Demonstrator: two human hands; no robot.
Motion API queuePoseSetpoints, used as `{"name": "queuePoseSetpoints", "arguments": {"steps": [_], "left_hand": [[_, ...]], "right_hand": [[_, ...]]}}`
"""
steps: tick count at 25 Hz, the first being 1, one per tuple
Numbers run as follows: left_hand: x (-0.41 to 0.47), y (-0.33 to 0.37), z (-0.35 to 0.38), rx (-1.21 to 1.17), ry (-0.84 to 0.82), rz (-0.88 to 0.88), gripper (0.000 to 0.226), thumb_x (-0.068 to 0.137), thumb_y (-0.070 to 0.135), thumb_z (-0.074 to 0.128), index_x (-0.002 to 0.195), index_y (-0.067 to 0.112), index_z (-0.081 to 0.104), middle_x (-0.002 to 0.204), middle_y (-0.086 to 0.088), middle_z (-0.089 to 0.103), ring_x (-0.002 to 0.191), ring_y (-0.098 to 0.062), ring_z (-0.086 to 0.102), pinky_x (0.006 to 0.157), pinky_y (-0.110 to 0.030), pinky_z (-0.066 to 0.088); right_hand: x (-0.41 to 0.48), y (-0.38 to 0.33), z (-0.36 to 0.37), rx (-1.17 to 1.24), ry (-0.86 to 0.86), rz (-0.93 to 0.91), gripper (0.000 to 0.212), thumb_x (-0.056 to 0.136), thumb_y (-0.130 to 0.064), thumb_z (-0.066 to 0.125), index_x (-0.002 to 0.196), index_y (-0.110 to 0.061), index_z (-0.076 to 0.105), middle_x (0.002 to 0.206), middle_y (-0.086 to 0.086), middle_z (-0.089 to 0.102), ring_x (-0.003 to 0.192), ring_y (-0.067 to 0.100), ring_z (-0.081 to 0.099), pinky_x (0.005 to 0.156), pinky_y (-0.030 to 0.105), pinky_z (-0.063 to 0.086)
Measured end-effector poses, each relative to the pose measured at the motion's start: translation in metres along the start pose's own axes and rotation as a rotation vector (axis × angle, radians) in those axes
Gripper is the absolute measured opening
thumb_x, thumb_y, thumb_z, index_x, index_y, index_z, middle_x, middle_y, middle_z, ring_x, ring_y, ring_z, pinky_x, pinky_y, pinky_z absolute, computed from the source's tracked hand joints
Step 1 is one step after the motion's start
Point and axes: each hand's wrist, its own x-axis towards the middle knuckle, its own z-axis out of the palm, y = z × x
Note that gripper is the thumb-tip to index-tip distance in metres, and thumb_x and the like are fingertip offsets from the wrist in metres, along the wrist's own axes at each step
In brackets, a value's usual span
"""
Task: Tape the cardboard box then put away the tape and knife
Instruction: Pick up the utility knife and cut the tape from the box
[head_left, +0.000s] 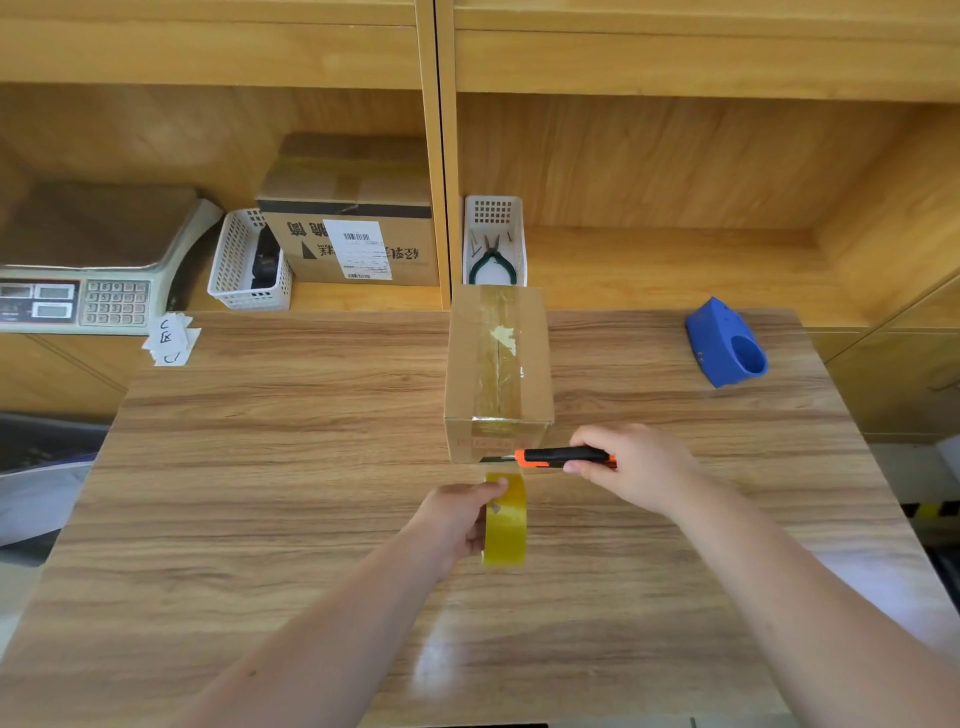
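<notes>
A small cardboard box (498, 364) stands in the middle of the wooden table (260, 467), with a strip of clear tape along its top and down its near face. My left hand (457, 525) grips a yellowish tape roll (506, 519) just in front of the box. My right hand (628, 465) holds an orange and black utility knife (550, 457) level, blade pointing left. The blade tip lies at the tape between the roll and the box's near face.
A blue tape dispenser (727, 345) lies at the table's far right. On the shelf behind stand a white basket with pliers (493, 244), another white basket (249, 265), a larger labelled carton (353, 234) and a weighing scale (78, 270). Paper notes (171, 338) lie at the far left corner.
</notes>
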Motion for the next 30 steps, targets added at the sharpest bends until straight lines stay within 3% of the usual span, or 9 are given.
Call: {"name": "queuePoseSetpoints", "arguments": {"steps": [6, 11, 15, 19, 24, 28, 30], "left_hand": [[0.002, -0.003, -0.003, 0.011, 0.013, -0.003, 0.035, 0.082, 0.025, 0.077, 0.108, 0.005, 0.068, 0.105, -0.016, 0.074, 0.090, -0.029, 0.074, 0.080, -0.041, 0.060], [0.000, -0.006, -0.006, 0.010, 0.006, -0.003, 0.035, 0.082, 0.024, 0.077, 0.109, 0.004, 0.068, 0.110, -0.018, 0.073, 0.093, -0.031, 0.073, 0.083, -0.044, 0.060], [-0.001, -0.006, -0.008, -0.001, 0.010, -0.015, 0.036, 0.081, 0.022, 0.077, 0.111, 0.005, 0.066, 0.108, -0.017, 0.073, 0.092, -0.029, 0.073, 0.074, -0.039, 0.060], [-0.004, -0.007, -0.006, -0.024, 0.007, -0.018, 0.031, 0.082, 0.018, 0.077, 0.109, 0.006, 0.068, 0.108, -0.017, 0.073, 0.090, -0.027, 0.071, 0.081, -0.039, 0.059], [-0.007, -0.009, -0.011, -0.007, 0.036, 0.025, 0.025, 0.080, 0.016, 0.078, 0.102, 0.006, 0.070, 0.088, -0.011, 0.071, 0.074, -0.021, 0.067, 0.065, -0.029, 0.054], [-0.009, -0.013, -0.022, 0.132, 0.086, 0.068, 0.031, 0.073, 0.025, 0.082, 0.099, 0.010, 0.074, 0.092, -0.015, 0.071, 0.080, -0.024, 0.064, 0.084, -0.040, 0.056], [-0.011, -0.015, -0.028, 0.262, 0.132, 0.130, 0.024, 0.072, 0.029, 0.083, 0.085, 0.012, 0.074, 0.084, -0.012, 0.071, 0.075, -0.023, 0.061, 0.081, -0.036, 0.054]], "right_hand": [[0.002, -0.005, 0.001, -0.046, 0.000, -0.034, 0.024, 0.093, -0.054, 0.047, 0.104, -0.036, 0.058, 0.089, -0.012, 0.063, 0.082, 0.011, 0.055, 0.063, 0.031, 0.046], [-0.009, 0.007, -0.003, -0.044, 0.042, -0.022, 0.024, 0.092, -0.053, 0.050, 0.102, -0.033, 0.059, 0.088, -0.013, 0.062, 0.082, 0.011, 0.055, 0.063, 0.030, 0.045], [-0.012, 0.009, 0.003, -0.064, 0.037, -0.006, 0.025, 0.091, -0.055, 0.049, 0.102, -0.035, 0.059, 0.087, -0.013, 0.062, 0.080, 0.012, 0.056, 0.065, 0.031, 0.048], [-0.008, 0.000, 0.015, -0.068, 0.024, -0.012, 0.025, 0.092, -0.056, 0.047, 0.102, -0.035, 0.057, 0.082, -0.013, 0.061, 0.074, 0.012, 0.054, 0.062, 0.030, 0.047], [-0.014, 0.004, 0.020, -0.043, 0.029, 0.025, 0.025, 0.091, -0.056, 0.047, 0.102, -0.036, 0.056, 0.079, -0.009, 0.063, 0.072, 0.013, 0.055, 0.061, 0.031, 0.049], [-0.028, 0.002, 0.029, 0.161, 0.068, 0.186, 0.017, 0.090, -0.052, 0.054, 0.094, -0.036, 0.058, 0.072, -0.007, 0.061, 0.064, 0.012, 0.054, 0.057, 0.031, 0.044], [-0.032, -0.001, 0.043, 0.373, 0.110, 0.272, 0.013, 0.088, -0.046, 0.061, 0.090, -0.033, 0.063, 0.075, -0.007, 0.063, 0.066, 0.011, 0.054, 0.059, 0.030, 0.041]]}}
